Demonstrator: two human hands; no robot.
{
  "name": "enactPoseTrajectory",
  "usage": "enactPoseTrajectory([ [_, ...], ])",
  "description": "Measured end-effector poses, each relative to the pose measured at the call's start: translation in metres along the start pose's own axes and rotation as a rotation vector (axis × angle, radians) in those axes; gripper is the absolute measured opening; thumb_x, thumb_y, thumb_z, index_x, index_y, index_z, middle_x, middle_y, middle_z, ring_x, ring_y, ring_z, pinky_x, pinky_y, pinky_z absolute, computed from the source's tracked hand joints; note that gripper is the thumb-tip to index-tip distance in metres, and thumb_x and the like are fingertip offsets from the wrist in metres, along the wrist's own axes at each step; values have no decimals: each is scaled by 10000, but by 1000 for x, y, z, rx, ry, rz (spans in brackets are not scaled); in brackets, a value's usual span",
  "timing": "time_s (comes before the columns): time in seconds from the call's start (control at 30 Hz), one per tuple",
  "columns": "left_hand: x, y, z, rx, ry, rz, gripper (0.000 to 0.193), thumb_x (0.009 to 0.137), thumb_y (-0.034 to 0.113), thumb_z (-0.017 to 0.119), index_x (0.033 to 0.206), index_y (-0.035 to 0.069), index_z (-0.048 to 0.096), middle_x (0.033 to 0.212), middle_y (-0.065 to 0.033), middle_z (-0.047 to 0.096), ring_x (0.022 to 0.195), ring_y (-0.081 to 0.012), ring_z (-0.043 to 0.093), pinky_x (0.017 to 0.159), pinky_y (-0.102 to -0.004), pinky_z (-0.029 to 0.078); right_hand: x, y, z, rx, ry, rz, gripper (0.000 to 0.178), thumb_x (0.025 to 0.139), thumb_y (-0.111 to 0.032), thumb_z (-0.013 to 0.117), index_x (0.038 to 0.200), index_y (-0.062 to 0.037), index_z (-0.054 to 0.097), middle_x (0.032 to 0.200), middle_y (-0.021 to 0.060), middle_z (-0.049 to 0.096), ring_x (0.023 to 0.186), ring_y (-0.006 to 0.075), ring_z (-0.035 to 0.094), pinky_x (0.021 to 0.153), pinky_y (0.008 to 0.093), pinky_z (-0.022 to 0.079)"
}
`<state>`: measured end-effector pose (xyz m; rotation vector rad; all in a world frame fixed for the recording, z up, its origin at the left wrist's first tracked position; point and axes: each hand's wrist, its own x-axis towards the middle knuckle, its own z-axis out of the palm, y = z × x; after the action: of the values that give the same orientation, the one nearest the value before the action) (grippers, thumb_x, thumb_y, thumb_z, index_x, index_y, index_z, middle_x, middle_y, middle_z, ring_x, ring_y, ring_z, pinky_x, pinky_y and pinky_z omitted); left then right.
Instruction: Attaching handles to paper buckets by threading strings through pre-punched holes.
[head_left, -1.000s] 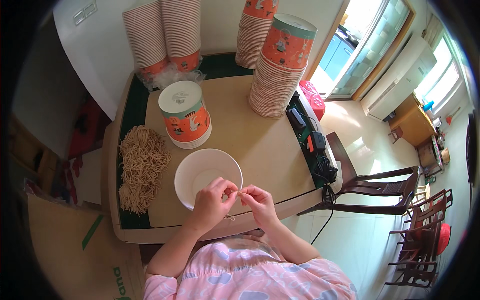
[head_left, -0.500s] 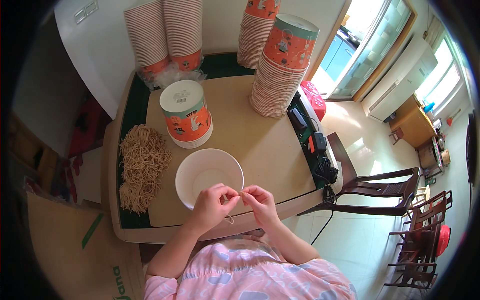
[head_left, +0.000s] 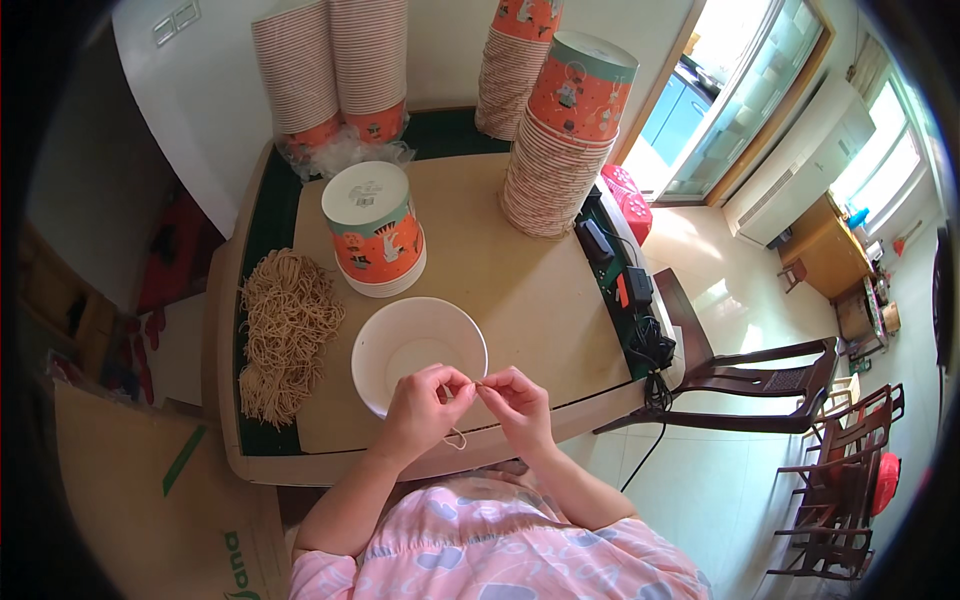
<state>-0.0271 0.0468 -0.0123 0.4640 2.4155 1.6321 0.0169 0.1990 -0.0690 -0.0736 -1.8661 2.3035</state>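
My left hand (head_left: 425, 410) and my right hand (head_left: 520, 408) meet fingertip to fingertip at the near right rim of a white paper tub (head_left: 378, 345), which stands mouth up. Both pinch a thin beige cord (head_left: 458, 440); its loose end dangles below my left hand, and the pinched part is mostly hidden by the fingers. To the left lies a tangled heap of beige cords (head_left: 287, 335). Behind the white tub, an orange and green printed paper tub (head_left: 378, 245) sits upside down, nested over another with a white rim.
Tall stacks of paper tubs stand at the back left (head_left: 370, 60) and back right (head_left: 555, 160), with crumpled clear plastic (head_left: 345, 153) beneath the left ones. Black adapters and cables (head_left: 640, 300) line the table's right edge. A dark chair (head_left: 760, 380) stands right; a cardboard box (head_left: 150, 490) is at lower left.
My fingertips have shifted very slightly to the left and closer together. The dangling cord end hangs in a slightly different curve. The tubs and the cord heap have stayed put.
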Motion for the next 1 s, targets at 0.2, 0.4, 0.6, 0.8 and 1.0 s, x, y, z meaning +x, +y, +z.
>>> enactPoseTrajectory([
  [0.2, -3, 0, -8, -19, 28, -48, 91, 811, 84, 652, 826, -5, 642, 689, -78, 650, 579, -123, 607, 558, -266, 485, 6, -15, 3, -362, -53, -191, 81, 830, 10, 663, 907, -15, 661, 826, 42, 583, 727, 101, 565, 680, 221, 461],
  [0.4, -6, -5, -14, -27, 45, -74, 88, 812, 85, 653, 824, -2, 644, 689, -75, 650, 577, -115, 598, 562, -262, 482, 15, -36, 9, -493, -125, -235, 89, 820, 25, 666, 901, -12, 656, 839, 34, 610, 732, 96, 563, 685, 233, 472],
  [0.6, -6, 1, -13, -8, 39, -45, 82, 816, 83, 657, 856, 12, 649, 718, -74, 661, 576, -123, 591, 569, -267, 484, 17, -21, -4, -244, -130, 38, 79, 868, 16, 625, 946, 18, 632, 893, 44, 668, 832, 90, 617, 765, 220, 484],
  [0.8, -7, 4, -11, -18, 33, -40, 79, 811, 85, 660, 846, 17, 639, 724, -74, 656, 581, -135, 596, 567, -277, 487, 16, -19, -5, -259, -146, 24, 92, 863, 33, 626, 955, 23, 626, 911, 52, 666, 862, 99, 621, 793, 219, 482],
  [1.0, -3, 2, -3, 2, 38, -9, 106, 809, 111, 673, 825, 16, 629, 719, -84, 655, 593, -165, 618, 567, -294, 492, 14, -17, -4, -238, -120, -13, 106, 848, 60, 632, 947, 22, 623, 911, 56, 658, 867, 122, 632, 788, 232, 494],
])
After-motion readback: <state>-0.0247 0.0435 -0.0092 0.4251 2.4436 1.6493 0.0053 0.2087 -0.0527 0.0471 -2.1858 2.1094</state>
